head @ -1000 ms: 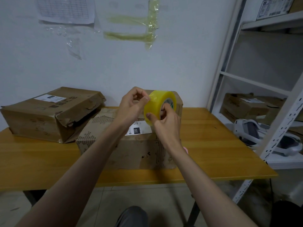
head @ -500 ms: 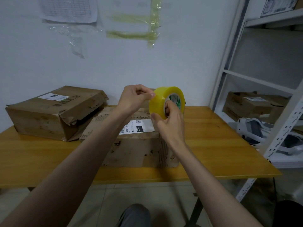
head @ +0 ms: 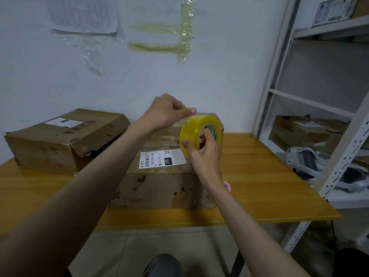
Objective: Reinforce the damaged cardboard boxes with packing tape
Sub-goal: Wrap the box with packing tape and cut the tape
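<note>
Peeling: left hand (head: 165,114) pinches tape end at 10 o'clock from roll (head: 196,134); right hand (head: 205,150) grips roll.

the white label (head: 162,159) on the near box (head: 159,186) reads "220-220-040" and "220".

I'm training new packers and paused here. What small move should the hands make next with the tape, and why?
Probably draw the strip further out. The left hand pinches the free end just above the yellow tape roll, which the right hand grips through its core, so only a short strip is out. The labelled box below needs a longer piece to span its torn top.
</note>
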A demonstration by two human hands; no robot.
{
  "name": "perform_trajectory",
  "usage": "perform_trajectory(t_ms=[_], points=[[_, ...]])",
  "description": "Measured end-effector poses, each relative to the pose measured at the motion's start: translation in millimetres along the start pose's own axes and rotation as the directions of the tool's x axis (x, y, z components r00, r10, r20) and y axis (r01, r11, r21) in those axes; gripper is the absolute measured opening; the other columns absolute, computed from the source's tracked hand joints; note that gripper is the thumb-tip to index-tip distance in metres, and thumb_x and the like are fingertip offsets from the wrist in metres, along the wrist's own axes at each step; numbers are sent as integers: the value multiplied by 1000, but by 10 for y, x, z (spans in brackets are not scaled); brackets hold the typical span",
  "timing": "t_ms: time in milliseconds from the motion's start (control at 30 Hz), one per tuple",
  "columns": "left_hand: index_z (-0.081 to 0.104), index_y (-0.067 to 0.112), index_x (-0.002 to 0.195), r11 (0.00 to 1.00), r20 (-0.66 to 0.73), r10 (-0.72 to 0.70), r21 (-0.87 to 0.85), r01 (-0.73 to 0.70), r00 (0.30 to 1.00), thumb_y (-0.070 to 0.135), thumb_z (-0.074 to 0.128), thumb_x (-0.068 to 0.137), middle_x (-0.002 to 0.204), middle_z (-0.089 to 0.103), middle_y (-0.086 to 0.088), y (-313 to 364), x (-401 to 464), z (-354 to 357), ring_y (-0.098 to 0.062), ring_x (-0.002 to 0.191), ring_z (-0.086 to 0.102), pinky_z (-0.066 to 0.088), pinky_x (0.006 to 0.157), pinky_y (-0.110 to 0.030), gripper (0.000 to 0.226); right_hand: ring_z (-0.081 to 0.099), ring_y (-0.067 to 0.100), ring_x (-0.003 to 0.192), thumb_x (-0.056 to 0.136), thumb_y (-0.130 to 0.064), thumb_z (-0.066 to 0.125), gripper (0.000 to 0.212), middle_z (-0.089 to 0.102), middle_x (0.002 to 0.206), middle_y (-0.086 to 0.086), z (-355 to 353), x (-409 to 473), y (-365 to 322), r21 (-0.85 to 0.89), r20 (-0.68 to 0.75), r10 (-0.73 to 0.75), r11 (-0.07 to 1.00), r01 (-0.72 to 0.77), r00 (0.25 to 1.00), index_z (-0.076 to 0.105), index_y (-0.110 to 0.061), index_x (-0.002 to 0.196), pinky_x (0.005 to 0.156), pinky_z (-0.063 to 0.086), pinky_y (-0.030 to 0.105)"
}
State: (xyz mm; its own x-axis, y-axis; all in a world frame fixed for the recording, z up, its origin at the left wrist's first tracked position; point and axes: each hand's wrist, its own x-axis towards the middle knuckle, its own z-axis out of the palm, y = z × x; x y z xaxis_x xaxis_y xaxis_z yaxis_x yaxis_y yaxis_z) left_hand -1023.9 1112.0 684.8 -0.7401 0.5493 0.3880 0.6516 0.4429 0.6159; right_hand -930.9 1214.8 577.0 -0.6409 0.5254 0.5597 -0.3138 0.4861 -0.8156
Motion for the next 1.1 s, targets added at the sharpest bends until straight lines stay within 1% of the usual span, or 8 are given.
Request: perform_trajectory(t_ms=[233, 333, 433, 600, 767, 867, 933, 1100], points=[[81, 11, 78, 994, -63, -105, -3, 105, 992, 35, 90, 72, 74, 76, -4, -18, -58, 84, -15, 76, 71, 57, 73, -31, 26, 47, -1, 65, 87, -18, 78, 37, 47, 73, -12, 15, -55, 37, -39, -22, -61, 997, 60, 998, 44, -32, 82, 59, 36, 10], [80, 12, 79, 987, 13, -102, -126, 103, 995, 22, 89, 75, 68, 74, 5, -87, -54, 89, -1, 62, 62, 50, 66, -23, 13, 46, -1, 67, 88, -19, 77, 39, 47, 75, -13, 19, -57, 41, -67, -26, -60, 996, 58, 998, 43, -36, 82, 60, 37, 10], [75, 14, 78, 958, 48, -46, -282, 58, 998, 14, 84, 80, 74, 72, 2, -143, -60, 97, -2, 71, 61, 48, 72, -24, 9, 45, -3, 66, 88, -18, 76, 42, 43, 73, -15, -18, -37, -14, -75, -20, -65, 995, 63, 998, 39, -37, 80, 60, 36, 10], [65, 7, 83, 851, -125, 49, -514, -107, 991, 2, 75, 86, 86, 69, -7, -6, -67, 72, 1, 72, 61, 44, 66, -8, 11, 32, 6, 54, 89, -21, 74, 42, 33, 66, -9, -86, 169, -260, -31, 19, -40, 999, 41, 999, 35, -20, 74, 53, 27, 24], [59, 6, 88, 766, -251, 122, -591, -252, 960, -1, 65, 92, 92, 73, -9, 126, 28, -14, -4, 77, 66, 45, 68, -13, 10, 36, 1, 47, 97, -29, 66, 36, 36, 68, -5, -63, 291, -544, 137, 28, 177, 974, -179, 984, 40, -12, 79, 49, 33, 18], [57, 13, 86, 751, -257, 117, -609, -255, 959, 2, 62, 96, 86, 74, -2, 64, 118, 10, -13, 79, 68, 49, 70, -23, 16, 67, 11, 64, 102, -38, 56, 30, 69, 73, 10, -4, 298, -600, 273, 189, 285, 904, -330, 940, 54, -15, 82, 60, 54, 28], [53, 12, 88, 779, -252, 132, -571, -258, 959, 2, 59, 99, 86, 73, -6, 6, 177, 38, -16, 75, 69, 52, 67, -26, 16, 72, 26, 73, 104, -32, 52, 21, 75, 81, 18, 14, 239, -613, 363, 316, 301, 838, -408, 900, 59, -14, 96, 66, 58, 35], [49, 8, 92, 802, -333, 92, -534, -268, 938, 4, 56, 101, 91, 69, -18, -148, 219, 112, -16, 70, 70, 57, 64, -31, 12, 69, 20, 72, 99, -23, 56, 24, 72, 78, 8, 44, 173, -538, 296, 375, 287, 864, -407, 882, 57, -8, 118, 71, 56, 36]])
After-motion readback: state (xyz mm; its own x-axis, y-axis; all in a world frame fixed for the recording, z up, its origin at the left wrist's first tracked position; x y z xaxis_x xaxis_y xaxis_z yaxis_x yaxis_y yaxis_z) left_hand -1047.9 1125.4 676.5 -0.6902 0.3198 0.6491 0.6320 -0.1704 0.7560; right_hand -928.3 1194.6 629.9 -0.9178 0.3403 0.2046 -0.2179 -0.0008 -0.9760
